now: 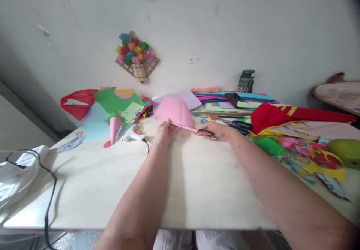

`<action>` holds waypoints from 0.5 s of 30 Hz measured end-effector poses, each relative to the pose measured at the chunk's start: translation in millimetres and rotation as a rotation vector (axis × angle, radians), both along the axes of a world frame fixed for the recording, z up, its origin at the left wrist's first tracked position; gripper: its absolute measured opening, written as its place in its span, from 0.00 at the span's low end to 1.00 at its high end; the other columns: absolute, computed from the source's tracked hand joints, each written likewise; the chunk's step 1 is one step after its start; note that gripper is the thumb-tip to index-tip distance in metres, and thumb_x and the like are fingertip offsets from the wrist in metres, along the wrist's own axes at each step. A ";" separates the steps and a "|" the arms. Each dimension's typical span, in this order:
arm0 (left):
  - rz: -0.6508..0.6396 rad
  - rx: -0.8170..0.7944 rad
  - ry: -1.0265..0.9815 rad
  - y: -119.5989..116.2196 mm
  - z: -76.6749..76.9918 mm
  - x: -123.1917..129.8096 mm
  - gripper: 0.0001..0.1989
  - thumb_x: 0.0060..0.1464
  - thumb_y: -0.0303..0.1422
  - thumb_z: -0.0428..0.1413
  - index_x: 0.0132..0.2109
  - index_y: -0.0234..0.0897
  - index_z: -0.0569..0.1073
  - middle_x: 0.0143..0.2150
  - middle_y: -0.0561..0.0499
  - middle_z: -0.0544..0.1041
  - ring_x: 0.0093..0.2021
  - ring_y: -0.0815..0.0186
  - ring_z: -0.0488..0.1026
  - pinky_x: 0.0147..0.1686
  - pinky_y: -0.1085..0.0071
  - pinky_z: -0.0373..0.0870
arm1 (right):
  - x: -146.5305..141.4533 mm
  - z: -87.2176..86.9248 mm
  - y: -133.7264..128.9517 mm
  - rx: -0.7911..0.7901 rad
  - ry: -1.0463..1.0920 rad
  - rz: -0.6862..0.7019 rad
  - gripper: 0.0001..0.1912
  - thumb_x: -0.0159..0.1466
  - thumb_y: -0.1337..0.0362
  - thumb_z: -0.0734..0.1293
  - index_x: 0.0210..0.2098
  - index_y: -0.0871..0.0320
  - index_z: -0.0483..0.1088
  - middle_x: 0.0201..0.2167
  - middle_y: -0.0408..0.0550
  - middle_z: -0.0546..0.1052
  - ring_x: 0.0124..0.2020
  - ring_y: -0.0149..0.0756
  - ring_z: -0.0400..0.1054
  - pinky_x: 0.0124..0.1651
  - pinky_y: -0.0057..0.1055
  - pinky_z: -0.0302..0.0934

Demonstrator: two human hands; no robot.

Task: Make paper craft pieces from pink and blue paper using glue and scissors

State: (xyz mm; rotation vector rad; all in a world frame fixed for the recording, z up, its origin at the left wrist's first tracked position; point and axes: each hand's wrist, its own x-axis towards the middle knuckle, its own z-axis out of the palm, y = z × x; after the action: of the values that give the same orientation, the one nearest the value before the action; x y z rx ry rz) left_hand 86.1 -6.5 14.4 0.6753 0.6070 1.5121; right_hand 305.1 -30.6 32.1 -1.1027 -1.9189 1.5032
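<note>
A sheet of pink paper point(174, 109) is raised over the middle of the table, its near edge toward me. My left hand point(165, 130) pinches that near edge at its left end. On the right, my right hand point(215, 130) grips black-handled scissors point(206, 132), their blades lying along the paper's lower edge. Whether the blades are parted is too fine to see. Left of my hands, a white glue gun point(133, 134) lies beside a pink paper cone point(115, 128) with a green fringed top.
A power strip point(25, 167) with a black cable occupies the left end. Stacked coloured paper point(225, 102), a bottle point(246, 80), more scissors point(240, 126) and a red cloth point(275, 115) lie at the back right. Paper scraps point(312, 154) cover the right side.
</note>
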 end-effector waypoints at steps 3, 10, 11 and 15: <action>0.001 -0.002 -0.001 0.4 -0.5 -0.1 0.03 0.49 0.24 0.52 0.28 0.32 0.66 0.24 0.50 0.72 0.27 0.68 0.73 0.41 0.62 0.69 | -0.2 0.5 -0.5 -0.002 -0.002 -0.009 0.12 0.50 0.61 0.65 0.29 0.65 0.70 0.13 0.37 0.61 0.10 0.17 0.46 0.12 0.19 0.38; 0.009 -0.025 -0.019 -0.1 1.3 -0.7 0.04 0.50 0.25 0.51 0.28 0.32 0.66 0.24 0.50 0.72 0.27 0.68 0.73 0.40 0.62 0.69 | 2.0 -0.4 1.5 0.001 0.002 -0.013 0.12 0.49 0.61 0.65 0.29 0.65 0.70 0.12 0.37 0.61 0.10 0.17 0.46 0.11 0.19 0.38; 0.022 -0.036 -0.028 -0.2 2.0 -1.0 0.04 0.50 0.25 0.51 0.28 0.32 0.66 0.23 0.50 0.72 0.27 0.68 0.73 0.40 0.62 0.69 | 2.5 0.7 0.8 0.005 0.002 -0.009 0.12 0.49 0.61 0.65 0.29 0.65 0.70 0.12 0.37 0.61 0.10 0.17 0.46 0.11 0.19 0.38; 0.059 -0.077 -0.054 -0.5 4.5 -2.2 0.05 0.51 0.25 0.50 0.28 0.33 0.67 0.23 0.50 0.72 0.26 0.68 0.72 0.40 0.61 0.69 | 4.4 6.2 -3.4 -0.004 -0.023 -0.017 0.14 0.49 0.61 0.66 0.32 0.65 0.70 0.12 0.37 0.62 0.10 0.17 0.46 0.11 0.19 0.39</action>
State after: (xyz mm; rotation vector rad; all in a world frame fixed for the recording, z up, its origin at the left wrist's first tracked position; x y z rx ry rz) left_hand 84.0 -7.0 18.9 0.5601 0.6457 1.5486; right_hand 309.5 -34.0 38.3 -1.1401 -1.9181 1.4919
